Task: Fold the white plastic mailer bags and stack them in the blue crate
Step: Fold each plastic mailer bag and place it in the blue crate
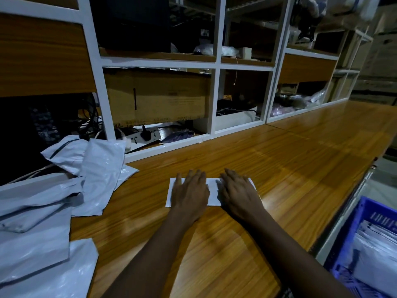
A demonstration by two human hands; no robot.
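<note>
Both hands, left hand (190, 193) and right hand (238, 194), press flat with straight fingers on a folded mailer bag (212, 192) on the worktop (290, 160), likely creasing it before lifting it into the blue crate (352, 231).

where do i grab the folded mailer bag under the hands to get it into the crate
Probably pinch the folded mailer bag at its right short edge, coming from the right, the side nearest the blue crate. It lies flat on the table, so a thumb must slide under an edge, and the right hand lies over that end.

Power strip (155, 134) and cardboard box (161, 97) inside white shelving (215, 93)
</note>
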